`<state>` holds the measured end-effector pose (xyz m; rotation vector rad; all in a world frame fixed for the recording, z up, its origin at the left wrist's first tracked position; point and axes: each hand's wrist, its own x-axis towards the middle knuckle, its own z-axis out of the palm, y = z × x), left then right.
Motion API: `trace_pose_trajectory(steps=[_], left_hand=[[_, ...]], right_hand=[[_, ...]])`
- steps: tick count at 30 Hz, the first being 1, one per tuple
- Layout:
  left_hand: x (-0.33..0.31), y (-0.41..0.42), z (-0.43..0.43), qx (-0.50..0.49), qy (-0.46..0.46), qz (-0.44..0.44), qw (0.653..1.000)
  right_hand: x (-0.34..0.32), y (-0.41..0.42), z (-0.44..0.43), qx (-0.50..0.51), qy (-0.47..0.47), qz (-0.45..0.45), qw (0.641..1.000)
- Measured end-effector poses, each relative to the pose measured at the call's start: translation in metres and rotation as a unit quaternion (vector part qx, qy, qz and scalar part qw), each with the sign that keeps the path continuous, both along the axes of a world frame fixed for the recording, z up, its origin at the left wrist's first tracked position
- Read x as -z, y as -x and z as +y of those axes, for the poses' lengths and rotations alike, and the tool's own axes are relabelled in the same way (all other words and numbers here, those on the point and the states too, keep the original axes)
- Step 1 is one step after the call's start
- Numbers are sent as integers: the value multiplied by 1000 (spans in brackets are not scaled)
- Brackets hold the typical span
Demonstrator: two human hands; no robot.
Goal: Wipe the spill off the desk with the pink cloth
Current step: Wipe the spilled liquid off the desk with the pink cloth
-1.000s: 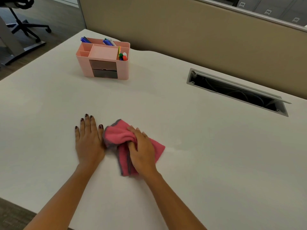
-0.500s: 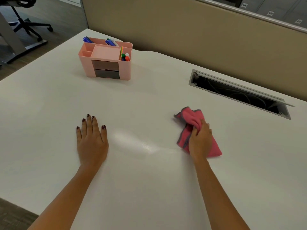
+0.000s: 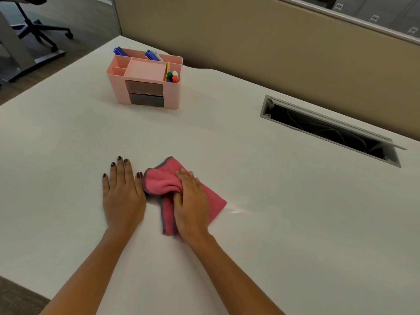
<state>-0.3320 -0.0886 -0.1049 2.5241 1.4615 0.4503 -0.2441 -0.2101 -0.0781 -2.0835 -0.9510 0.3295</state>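
**A:** On the near middle of the tabletop, where exactly is the pink cloth?

**B:** Bunched and lying flat on the surface, directly under the right hand. Its grey-edged fold bulges out to the left, so it touches or nearly touches the thumb side of the left hand; a flatter corner sticks out to the right.

**A:** And the fingers?

**B:** The right-hand fingers are curled down into the fabric, gathering a ridge of it while the palm presses on top. The left-hand fingers lie close together and flat on the surface, thumb a little apart, gripping nothing. That hand looks like a brace.

**A:** Which step is this?

**B:** Mid-wipe, I'd judge. A faint wet sheen shows just off the cloth's right corner, so the spill does not look fully gone.

**A:** So what does the next move call for?

**B:** Probably a sweep to the right across that streak, palm kept low so the fabric stays in full contact rather than skating on its bunched ridge. Opening the cloth out would cover more. The pink organizer and the open cable tray sit well apart at the back, out of the way.
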Motion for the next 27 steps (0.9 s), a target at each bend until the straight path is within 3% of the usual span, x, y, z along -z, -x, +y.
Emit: trace_pose_trajectory(steps=[3, 7, 13, 17, 22, 27], left_hand=[[-1, -1, -1, 0, 1, 7, 1000], [-1, 0, -1, 3, -4, 14, 1000], [0, -1, -3, -2, -6, 17, 1000], [-1, -3, -2, -7, -7, 26, 1000], [-2, -4, -3, -15, -12, 37, 999], [-1, -5, -2, -21, -11, 49, 999]], right_hand=[[-12, -25, 1, 56, -56, 70, 994], [-24, -91, -14, 204, -99, 11, 974], [-2, -216, -34, 362, -1, -40, 931], [3, -255, -16, 363, 96, -91, 922], [5, -271, 25, 306, 120, -121, 937], [6, -259, 75, 184, 104, -116, 971]])
